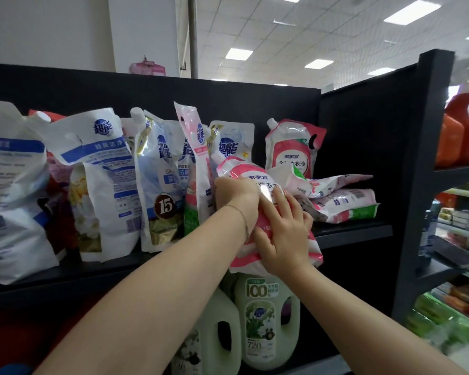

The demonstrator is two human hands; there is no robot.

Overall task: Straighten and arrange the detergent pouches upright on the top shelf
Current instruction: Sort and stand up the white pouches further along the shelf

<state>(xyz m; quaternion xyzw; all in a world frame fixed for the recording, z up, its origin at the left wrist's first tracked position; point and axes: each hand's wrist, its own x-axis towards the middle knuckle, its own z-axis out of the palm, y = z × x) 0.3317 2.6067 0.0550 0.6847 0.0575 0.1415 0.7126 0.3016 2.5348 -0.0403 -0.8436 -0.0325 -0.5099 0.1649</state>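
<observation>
A pink and white detergent pouch (266, 182) leans out over the front edge of the black top shelf (352, 230), held in both hands. My left hand (236, 194) grips its upper left side. My right hand (283, 234) presses flat on its front lower down. Behind it one pink pouch (291, 148) stands upright against the back panel. Two more pink pouches (344, 201) lie flat in a pile to the right. Several white and blue pouches (157, 180) stand or lean along the shelf to the left.
A black side panel (414, 163) closes the shelf on the right. Green and white detergent jugs (266, 320) stand on the shelf below. Red bottles (460, 133) and other goods fill the neighbouring shelving at far right.
</observation>
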